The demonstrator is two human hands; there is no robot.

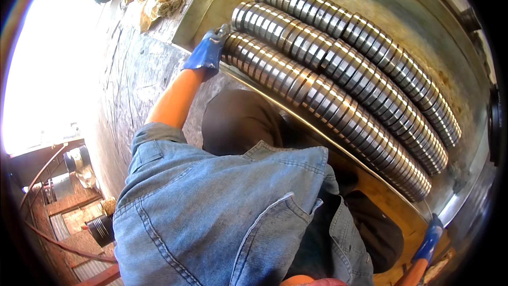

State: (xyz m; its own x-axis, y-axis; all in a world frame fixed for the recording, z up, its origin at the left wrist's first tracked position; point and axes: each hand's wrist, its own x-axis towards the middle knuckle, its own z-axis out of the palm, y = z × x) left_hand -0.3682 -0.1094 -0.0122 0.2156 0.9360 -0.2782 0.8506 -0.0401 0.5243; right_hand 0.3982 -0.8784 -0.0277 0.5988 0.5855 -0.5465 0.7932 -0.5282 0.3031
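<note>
Three long rows of shiny metal rings lie on their sides in a broad metal tray [423, 26], slanting from upper left to lower right. The near row [317, 95] runs closest to the person, the middle row [338, 63] lies right alongside it, and the far row [354, 24] sits beyond that, the rings packed face to face in each. The left hand [209, 50], in a blue glove, is at the upper-left end of the near row, its fingers bent in toward the end rings; I can't make out how wide they are spread or whether they grip anything. The right hand [431, 237], gloved in blue too, is down by the tray's lower-right corner, just past the other end of that row; how its fingers stand, and whether they have hold of something, I can't tell from here. The person leans over the tray's near edge in a faded denim shirt [201, 201], one dark-clad knee [241, 122] beside it. Past the left arm there's grey ground [127, 85], with a crumpled yellowish bundle [151, 5] near the tray's corner. Off to the lower left, a reddish hose [69, 251] curves around a dark cylinder [100, 230]
</note>
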